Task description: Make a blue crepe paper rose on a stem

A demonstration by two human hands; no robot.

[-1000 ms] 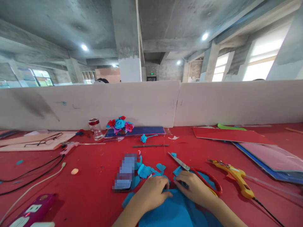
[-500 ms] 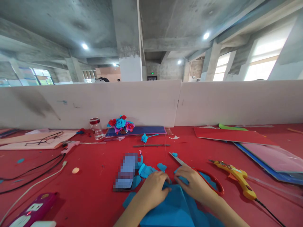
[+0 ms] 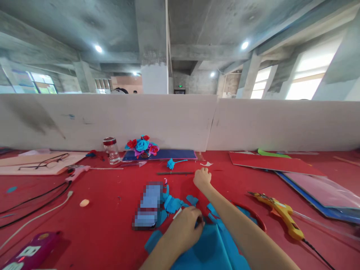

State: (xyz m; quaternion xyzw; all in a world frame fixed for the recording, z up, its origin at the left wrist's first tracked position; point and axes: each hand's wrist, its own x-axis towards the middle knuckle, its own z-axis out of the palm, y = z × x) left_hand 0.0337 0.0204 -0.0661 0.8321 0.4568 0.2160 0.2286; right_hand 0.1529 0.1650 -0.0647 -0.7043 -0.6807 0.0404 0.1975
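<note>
My left hand [image 3: 185, 227] is curled just above a folded sheet of blue paper [image 3: 208, 247], thumb and fingers drawn together. What they hold is hidden. A narrow white strip [image 3: 177, 213] shows beside its knuckles. My right hand [image 3: 202, 178] reaches forward with closed fingers at the right end of a thin dark stick [image 3: 174, 173]; I cannot tell whether it grips the stick. Under my right forearm lie the scissors, only their red handle [image 3: 261, 221] showing. Blue paper pieces [image 3: 172, 204] are scattered between the phone [image 3: 149, 205] and my hands.
A yellow glue gun [image 3: 281, 213] lies at right, below stacked coloured sheets [image 3: 317, 191]. Toward the back stand a paper flower bouquet [image 3: 143, 145] and a glass jar [image 3: 111, 152]. A blue flower on a stem [image 3: 171, 163] lies nearer. Cables [image 3: 42, 215] cross the left side.
My right hand has left the blue paper and moved forward to the stick's right end. My left hand stays near the paper, its fingers curled closer together. The view has shifted slightly.
</note>
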